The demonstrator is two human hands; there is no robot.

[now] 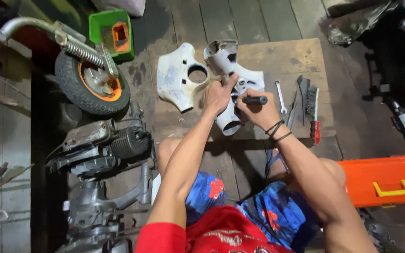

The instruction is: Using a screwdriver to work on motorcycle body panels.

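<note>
Head view. One seated person, two bare hands over a low wooden board [277, 56] on a plank floor.

Left hand [219, 96]: fingers wrapped tight around the neck of a pale grey moulded cover [226, 61], which stands propped on the board, its lower end near the board's front edge.

Right hand [258, 111]: fingers closed in a fist on a black-handled tool [255, 100], handle lying crosswise, tip hidden against the cover; the tool's kind cannot be told. Black bands, apparently three, at the right wrist [277, 131].

Handling note, as a judgement: the work seems to be on a fastening or edge of the cover. It goes best with the left hand bracing the piece firmly against the board so it cannot twist, the tool kept square to its seat, and pressure applied steadily, since old plastic may crack or the tip may slip towards the holding fingers.

Count:
- Pale covers: two, the held one and a flat one with a round hole [181, 77] just left of it.
- Hand tools on the board's right side: one spanner [281, 97], one wire brush with red handle [313, 112], two or three slim dark tools between, not separable.
- Orange toolbox with yellow latch [385, 180]: one, right of the knee.
- Small wheel with orange hub [92, 84]: one.
- Engine block [104, 145]: one, on the left.
- Green tray [112, 33]: one.
</note>
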